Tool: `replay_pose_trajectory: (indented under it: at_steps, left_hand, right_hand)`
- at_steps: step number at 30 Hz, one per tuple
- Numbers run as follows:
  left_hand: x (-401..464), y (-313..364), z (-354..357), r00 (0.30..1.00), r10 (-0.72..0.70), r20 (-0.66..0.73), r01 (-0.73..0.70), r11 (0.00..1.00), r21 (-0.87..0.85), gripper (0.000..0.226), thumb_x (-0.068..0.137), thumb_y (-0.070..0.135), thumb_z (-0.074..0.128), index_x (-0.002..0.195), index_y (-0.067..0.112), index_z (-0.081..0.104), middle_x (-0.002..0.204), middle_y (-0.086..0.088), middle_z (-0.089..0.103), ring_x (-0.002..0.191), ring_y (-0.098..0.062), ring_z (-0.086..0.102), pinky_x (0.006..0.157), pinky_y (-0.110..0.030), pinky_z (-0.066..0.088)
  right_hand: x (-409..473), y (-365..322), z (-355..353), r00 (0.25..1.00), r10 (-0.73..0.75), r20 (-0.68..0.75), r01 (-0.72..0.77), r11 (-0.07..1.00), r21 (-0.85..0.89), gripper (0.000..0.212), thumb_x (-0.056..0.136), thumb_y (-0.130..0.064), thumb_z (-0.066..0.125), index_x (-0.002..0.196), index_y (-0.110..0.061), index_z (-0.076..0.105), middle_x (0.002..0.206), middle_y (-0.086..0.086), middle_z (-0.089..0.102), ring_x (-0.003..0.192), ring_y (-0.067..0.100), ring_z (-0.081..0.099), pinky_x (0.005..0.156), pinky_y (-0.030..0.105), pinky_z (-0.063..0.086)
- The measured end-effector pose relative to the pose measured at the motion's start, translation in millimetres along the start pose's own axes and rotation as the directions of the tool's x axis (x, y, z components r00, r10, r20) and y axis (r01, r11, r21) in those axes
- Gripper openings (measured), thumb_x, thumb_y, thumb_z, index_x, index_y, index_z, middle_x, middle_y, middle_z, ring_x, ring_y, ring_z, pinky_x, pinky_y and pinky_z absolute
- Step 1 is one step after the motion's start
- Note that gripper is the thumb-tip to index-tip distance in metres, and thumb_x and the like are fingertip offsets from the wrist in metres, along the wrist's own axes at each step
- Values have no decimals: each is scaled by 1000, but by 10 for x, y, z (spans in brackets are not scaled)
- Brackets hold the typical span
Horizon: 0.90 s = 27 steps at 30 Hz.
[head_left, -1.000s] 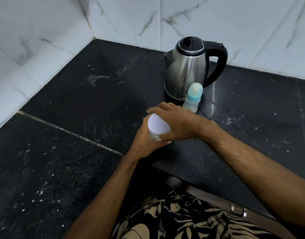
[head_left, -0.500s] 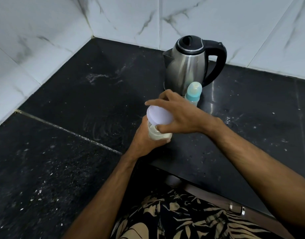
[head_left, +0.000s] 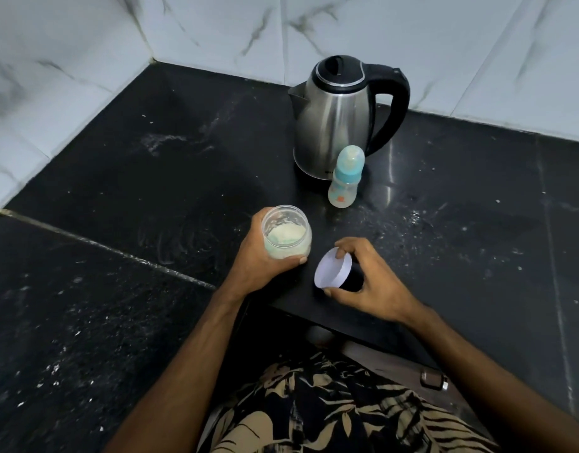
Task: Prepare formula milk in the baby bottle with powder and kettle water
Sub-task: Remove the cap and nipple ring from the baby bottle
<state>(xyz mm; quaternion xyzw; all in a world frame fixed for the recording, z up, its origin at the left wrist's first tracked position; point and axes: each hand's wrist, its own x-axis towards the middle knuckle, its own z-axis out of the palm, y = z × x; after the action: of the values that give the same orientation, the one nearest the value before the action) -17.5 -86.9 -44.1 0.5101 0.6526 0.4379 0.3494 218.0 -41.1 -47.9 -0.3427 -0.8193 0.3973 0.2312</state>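
Two hands are holding things. The left hand (head_left: 258,256) is gripping the open powder jar (head_left: 286,232). The right hand (head_left: 366,282) is pinching the white lid (head_left: 332,269). Farther back, the baby bottle (head_left: 345,178) is standing just in front of the kettle (head_left: 340,116).

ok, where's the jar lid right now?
Head view, right of centre: the white lid is pinched in the right hand, off and beside the open powder jar the left hand holds.

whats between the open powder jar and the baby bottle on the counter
Nothing stands there. In the head view, only bare black countertop with faint powder smears separates the powder jar from the baby bottle.
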Motion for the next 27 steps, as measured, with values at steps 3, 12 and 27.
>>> replay_pose_trajectory:
  at_steps: [3, 12, 27]
  left_hand:
    - [-5, 13, -2, 1000, -4, 6, 4, 1000, 9, 91, 58, 26, 92, 134, 25, 41, 125, 25, 57, 118, -1, 57, 99, -23, 46]
    - [-14, 30, 3, 1000, -2, 16, 2, 1000, -20, 94, 56, 33, 89, 135, 22, 41, 126, 22, 56, 118, 1, 56, 97, -15, 43]
    - [134, 332, -139, 998, 19, -54, -21, 999, -33, 88, 68, 60, 72, 144, 33, 35, 149, 15, 41, 136, 0, 40, 115, -30, 34]
  right_hand:
    - [-59, 101, 85, 998, 38, -44, -36, 999, 32, 56, 71, -21, 87, 110, -20, 46, 127, -6, 50, 125, 7, 47, 97, 19, 41]
    - [-179, 313, 40, 997, 58, 54, -48, 984, -174, 74, 72, -43, 82, 130, -22, 42, 132, -9, 45, 121, 8, 44, 102, 31, 40]
    - [390, 193, -446, 937, 167, -308, -184, 983, -24, 65, 89, -39, 70, 140, -15, 39, 134, 3, 47, 120, 9, 47, 100, 24, 42]
